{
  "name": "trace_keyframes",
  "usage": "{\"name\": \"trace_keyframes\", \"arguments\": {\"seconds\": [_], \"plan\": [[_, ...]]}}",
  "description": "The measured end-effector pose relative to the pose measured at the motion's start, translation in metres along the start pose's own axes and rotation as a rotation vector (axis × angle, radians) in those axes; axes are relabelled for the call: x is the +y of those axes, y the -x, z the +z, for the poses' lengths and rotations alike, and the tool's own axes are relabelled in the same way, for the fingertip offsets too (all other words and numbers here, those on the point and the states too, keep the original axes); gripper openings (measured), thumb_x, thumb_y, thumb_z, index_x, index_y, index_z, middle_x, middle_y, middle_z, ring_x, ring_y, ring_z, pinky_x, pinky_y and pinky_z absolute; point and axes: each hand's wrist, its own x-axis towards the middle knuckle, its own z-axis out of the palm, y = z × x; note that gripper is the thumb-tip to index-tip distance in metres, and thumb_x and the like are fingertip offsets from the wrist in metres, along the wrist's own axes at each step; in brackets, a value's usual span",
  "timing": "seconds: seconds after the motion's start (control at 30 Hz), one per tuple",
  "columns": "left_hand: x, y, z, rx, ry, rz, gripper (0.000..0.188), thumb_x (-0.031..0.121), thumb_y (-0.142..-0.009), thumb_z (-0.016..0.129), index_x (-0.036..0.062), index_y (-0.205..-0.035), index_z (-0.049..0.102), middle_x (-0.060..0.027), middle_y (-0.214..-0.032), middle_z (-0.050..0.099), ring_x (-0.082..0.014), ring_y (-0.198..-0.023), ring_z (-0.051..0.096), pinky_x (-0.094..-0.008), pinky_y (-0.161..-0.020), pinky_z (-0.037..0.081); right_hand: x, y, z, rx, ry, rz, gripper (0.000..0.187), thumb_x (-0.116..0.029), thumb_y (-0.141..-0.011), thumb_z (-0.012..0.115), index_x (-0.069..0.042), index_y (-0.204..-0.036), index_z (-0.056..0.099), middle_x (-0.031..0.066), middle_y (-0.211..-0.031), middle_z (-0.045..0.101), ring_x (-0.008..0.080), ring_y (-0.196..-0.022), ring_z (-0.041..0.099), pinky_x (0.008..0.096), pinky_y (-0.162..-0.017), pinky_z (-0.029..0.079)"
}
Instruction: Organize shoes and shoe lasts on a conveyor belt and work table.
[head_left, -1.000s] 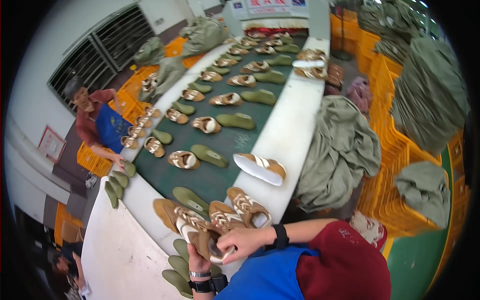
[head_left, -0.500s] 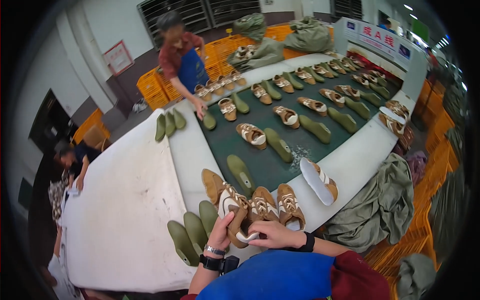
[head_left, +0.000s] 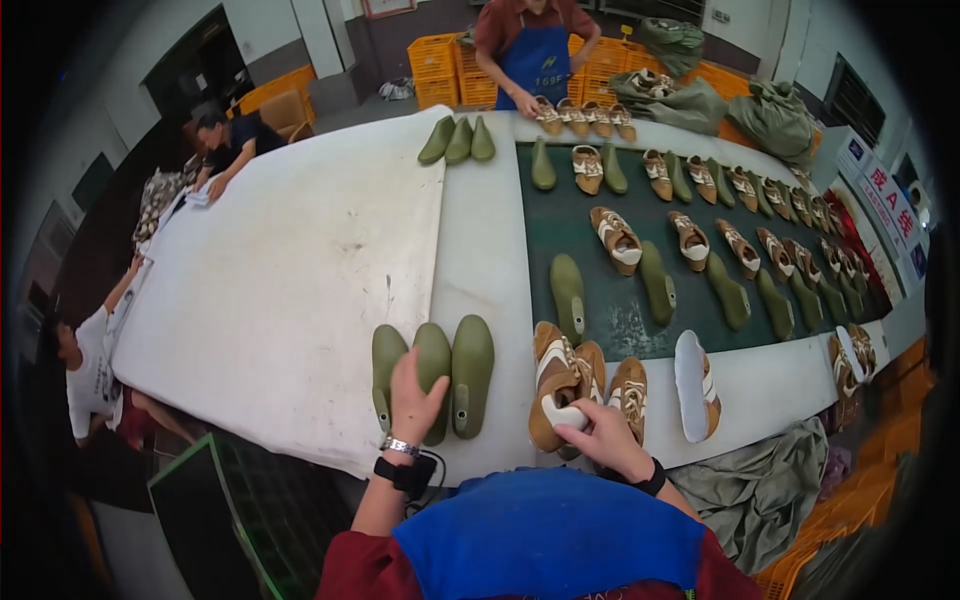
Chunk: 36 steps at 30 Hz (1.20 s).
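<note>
My right hand [head_left: 612, 442] grips the white-edged heel of a brown-and-white sneaker [head_left: 556, 378], thumb and fingers closed at its collar. Two more such sneakers stand close to its right, the outer one [head_left: 628, 390] laced and upright. To the left, my left hand [head_left: 412, 400] is open, fingers spread over the middle one of three olive-green shoe lasts [head_left: 432, 345]. Beside that hand lie the left last [head_left: 387, 350] and the right last [head_left: 473, 375]; whether my fingertips touch the middle one I cannot tell.
A green conveyor belt [head_left: 625, 322] carries rows of sneakers and lasts. A sneaker with a white insole [head_left: 690, 385] lies on its near ledge. Three lasts [head_left: 459, 142] stand at the far edge of the white table [head_left: 300, 250]. Co-workers stand across the belt and sit at left.
My left hand has let go of the sneaker and moved left to the lasts. My right hand keeps its hold. The view has turned left; the far co-worker's hand has shifted from a last to sneakers.
</note>
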Motion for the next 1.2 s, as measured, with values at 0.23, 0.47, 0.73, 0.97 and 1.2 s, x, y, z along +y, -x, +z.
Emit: {"name": "trace_keyframes", "arguments": {"seconds": [0.23,0.47,0.73,0.97,1.2], "plan": [[-0.081,0.037,-0.018,0.042,-0.248,-0.182,0.075,0.023,-0.072,0.071,0.0032,-0.133,0.033,-0.03,-0.131,0.032,-0.0428,-0.119,0.036,-0.0446,-0.099,0.034,-0.004,-0.029,-0.022,0.009,-0.056,0.068,0.03,-0.029,-0.08,0.065,-0.001,-0.09,0.059,0.0095,-0.067,0.061,0.0164,-0.057,0.06,0.0293,-0.053,0.045],[-0.078,0.008,-0.001,0.119,-0.143,-0.195,0.065,0.021,-0.074,0.069,0.0043,-0.129,0.039,-0.0277,-0.133,0.032,-0.0428,-0.117,0.04,-0.0424,-0.097,0.038,-0.014,-0.139,-0.094,0.11,-0.076,-0.024,0.029,-0.028,-0.082,0.063,0.0,-0.09,0.057,0.0046,-0.072,0.059,0.0088,-0.06,0.055,0.0245,-0.053,0.045],[-0.086,0.009,0.005,0.063,-0.312,-0.248,0.036,0.012,-0.074,0.063,0.0037,-0.108,0.056,-0.0183,-0.121,0.048,-0.0354,-0.112,0.045,-0.041,-0.093,0.04,0.095,-0.307,-0.077,0.126,-0.006,0.1,0.041,-0.041,-0.08,0.062,-0.001,-0.087,0.059,0.0089,-0.081,0.062,0.0158,-0.068,0.061,0.0278,-0.062,0.049],[-0.086,0.015,-0.004,0.061,-0.345,-0.284,0.036,0.005,-0.072,0.06,0.0036,-0.107,0.056,-0.0188,-0.12,0.049,-0.0363,-0.111,0.045,-0.0416,-0.092,0.04,0.156,-0.366,0.004,0.093,0.673,0.225,0.038,-0.039,-0.078,0.06,-0.011,-0.104,0.062,0.018,-0.099,0.062,0.0326,-0.094,0.059,0.0404,-0.083,0.047],[-0.081,0.002,0.008,0.056,-0.352,-0.24,0.036,0.004,-0.07,0.061,0.003,-0.106,0.056,-0.0193,-0.119,0.049,-0.0368,-0.11,0.046,-0.0417,-0.091,0.041,0.216,-0.399,-0.011,0.211,0.342,0.025,0.043,-0.003,-0.076,0.05,-0.009,-0.119,0.052,0.0179,-0.116,0.049,0.0346,-0.108,0.05,0.0384,-0.093,0.042]]}}
